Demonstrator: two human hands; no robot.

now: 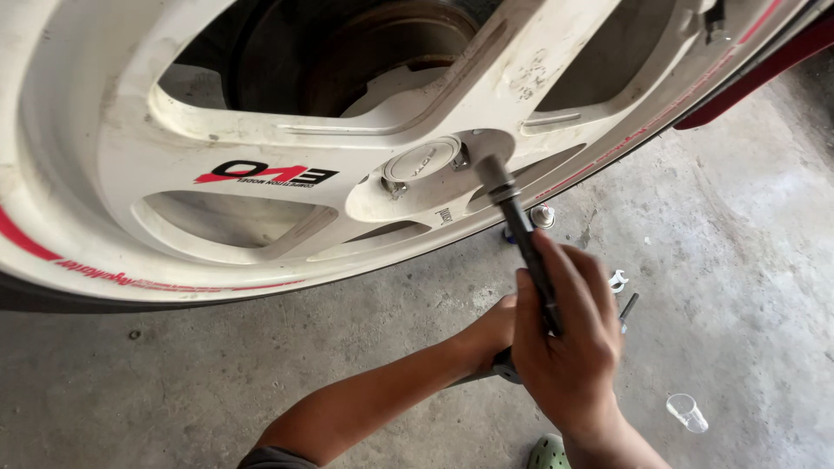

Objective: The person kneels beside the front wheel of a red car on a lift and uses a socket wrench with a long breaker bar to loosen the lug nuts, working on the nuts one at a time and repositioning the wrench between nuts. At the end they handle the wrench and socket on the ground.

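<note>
A white alloy wheel (261, 156) with red and black lettering fills the upper left. A dark socket wrench (512, 213) is set on a lug nut beside the grey centre cap (423, 161). My right hand (569, 347) is closed round the wrench shaft, a little below the hub. My left hand (491, 334) lies just behind it, partly hidden, and grips a lower dark part of the wrench (504, 369). Two other lug nuts (395, 187) show on the hub.
On the concrete floor (738, 260) lie a loose lug nut (543, 215), a small white piece (618, 280), a dark rod (627, 308) and a clear plastic cup (686, 412). A green shoe (549, 453) is at the bottom edge. Red bodywork (764, 69) is at upper right.
</note>
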